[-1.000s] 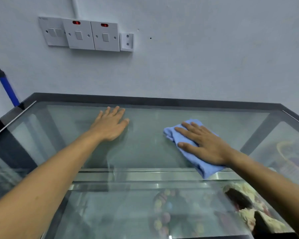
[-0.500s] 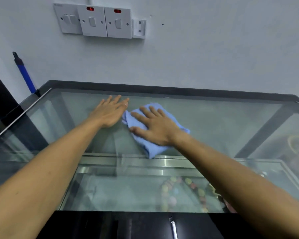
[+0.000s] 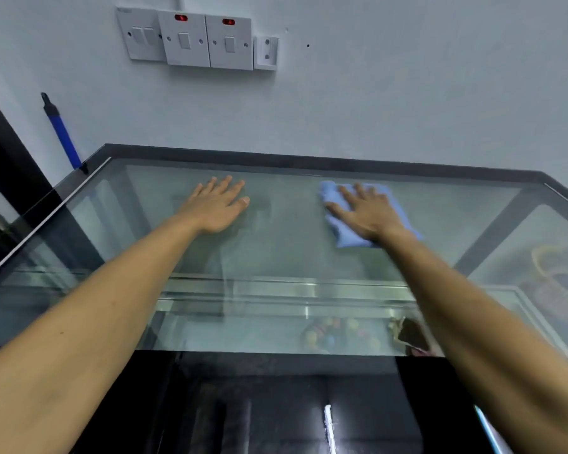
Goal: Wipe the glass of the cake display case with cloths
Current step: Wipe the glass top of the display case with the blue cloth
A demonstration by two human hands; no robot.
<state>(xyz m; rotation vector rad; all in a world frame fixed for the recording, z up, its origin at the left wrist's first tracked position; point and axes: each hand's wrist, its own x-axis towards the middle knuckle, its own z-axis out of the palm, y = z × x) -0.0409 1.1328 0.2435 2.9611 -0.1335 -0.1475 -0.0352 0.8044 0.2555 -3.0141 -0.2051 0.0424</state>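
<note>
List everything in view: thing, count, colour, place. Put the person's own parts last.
Display case glass top: one, clear with a dark frame, across the middle of the view.
Cloth: one, light blue, flat on the glass top, right of centre, under the right hand.
Wall switches: three white plates in a row on the wall above the case; two show red lights.
Small wall fitting: one, white, right of the switches.
Pole: one, blue with a black tip, leaning at the wall behind the left corner.
Cakes: blurred, multicoloured, inside the case below the glass; count unclear.
Left hand: one, bare, flat on the glass, no cloth.
Right hand: one, bare, spread flat on the cloth.
</note>
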